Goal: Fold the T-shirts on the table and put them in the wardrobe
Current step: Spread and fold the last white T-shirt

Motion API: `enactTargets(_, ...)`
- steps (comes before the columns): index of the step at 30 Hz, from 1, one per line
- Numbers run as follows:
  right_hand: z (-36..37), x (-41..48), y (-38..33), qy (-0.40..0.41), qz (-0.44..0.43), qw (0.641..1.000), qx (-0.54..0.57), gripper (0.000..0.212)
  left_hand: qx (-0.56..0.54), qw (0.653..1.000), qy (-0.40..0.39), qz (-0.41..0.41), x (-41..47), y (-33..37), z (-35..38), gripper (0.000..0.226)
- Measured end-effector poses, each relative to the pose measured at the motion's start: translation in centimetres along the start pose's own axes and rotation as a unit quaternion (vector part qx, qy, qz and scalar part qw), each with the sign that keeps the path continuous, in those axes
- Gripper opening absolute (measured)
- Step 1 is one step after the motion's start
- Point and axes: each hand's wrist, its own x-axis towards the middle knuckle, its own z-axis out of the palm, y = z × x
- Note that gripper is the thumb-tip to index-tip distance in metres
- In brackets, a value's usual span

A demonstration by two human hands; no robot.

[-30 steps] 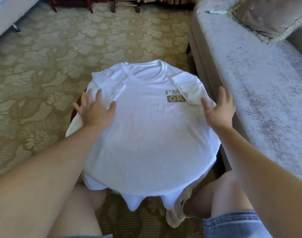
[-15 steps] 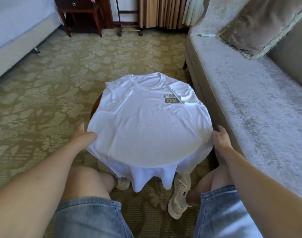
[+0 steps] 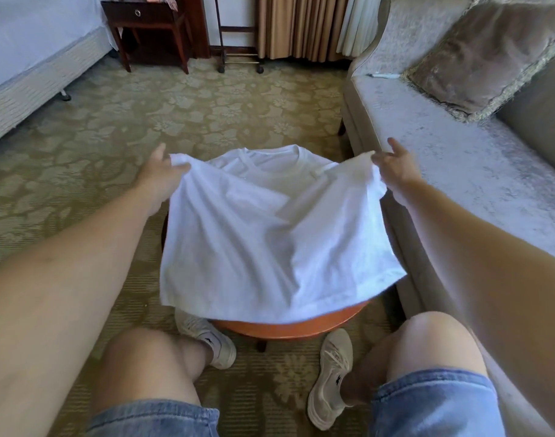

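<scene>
A floral carpet (image 3: 206, 115) covers the floor, with a pale sofa (image 3: 459, 171) down the right of the frame and a bed (image 3: 24, 58) at upper left. At centre stands a round wooden table (image 3: 288, 329), only its near rim showing. A white T-shirt (image 3: 263, 241) lies over it (collar at the far edge). The left hand (image 3: 159, 175) pinches one corner of the fabric and the right hand (image 3: 396, 168) pinches the other, both raised above the tabletop just short of the collar.
</scene>
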Motion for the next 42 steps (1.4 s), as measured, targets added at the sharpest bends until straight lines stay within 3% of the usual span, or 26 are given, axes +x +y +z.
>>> enactTargets(3, -0.1, -0.2, 4.8, 0.015, 0.043, 0.996, -0.074, 0.073, 0.114, 0.992, -0.042, -0.037, -0.9, -3.9, 1.1, 0.091)
enactTargets(7, -0.4, -2.9, 11.5, -0.038, 0.185, 0.981, -0.039, 0.090, 0.144, 0.978, -0.056, -0.138, -2.9, -9.5, 0.8, 0.105)
enactTargets(10, -0.7, -4.5, 14.4, -0.087, 0.262, 0.961, 0.031, 0.078, 0.138, 0.971, -0.055, -0.186, -4.1, -11.3, 0.5, 0.106)
enactTargets(13, -1.0, -5.6, 14.9, -0.093, 0.244, 0.964, 0.052, 0.048, 0.157, 0.967, -0.054, -0.195, -5.2, -11.6, 0.1, 0.108)
enactTargets(16, -1.4, -7.0, 14.2, -0.044, 0.230, 0.972, -0.009, 0.048, 0.194, 0.957, -0.075, -0.205, -6.2, -11.3, -1.0, 0.110)
enactTargets(18, -1.8, -7.8, 13.9, -0.027, 0.213, 0.973, -0.083, 0.034, 0.215, 0.952, -0.084, -0.202, -6.9, -11.0, -1.9, 0.105)
enactTargets(21, -2.8, -8.9, 13.8, 0.002, 0.206, 0.978, -0.043, 0.015, 0.214, 0.955, -0.089, -0.185, -8.2, -10.3, -2.9, 0.093)
enactTargets(25, -4.1, -10.5, 12.5, 0.020, 0.156, 0.987, -0.008, 0.058, 0.209, 0.963, -0.088, -0.146, -9.8, -9.0, -3.6, 0.086)
enactTargets(34, -5.8, -15.0, 7.9, -0.051, 0.065, 0.995, -0.051, 0.079, 0.259, 0.961, -0.093, -0.024, -13.9, -4.5, -4.1, 0.054)
enactTargets(36, -6.1, -16.4, 6.8, -0.050, 0.031, 0.997, -0.053, 0.069, 0.233, 0.969, -0.076, -0.004, -14.7, -3.5, -4.3, 0.042)
enactTargets(39, -6.6, -18.3, 5.5, -0.035, -0.033, 0.998, -0.035, 0.019, 0.133, 0.989, -0.057, 0.009, -16.0, -2.2, -4.7, 0.016)
enactTargets(40, -6.9, -19.0, 5.0, -0.036, -0.050, 0.998, -0.014, 0.013, 0.088, 0.995, -0.052, 0.007, -16.5, -1.6, -4.8, 0.008)
enactTargets(42, -7.3, -19.9, 4.3, -0.043, -0.065, 0.996, 0.038, 0.020, 0.003, 0.999, -0.046, 0.000, -17.6, -0.7, -5.1, 0.007)
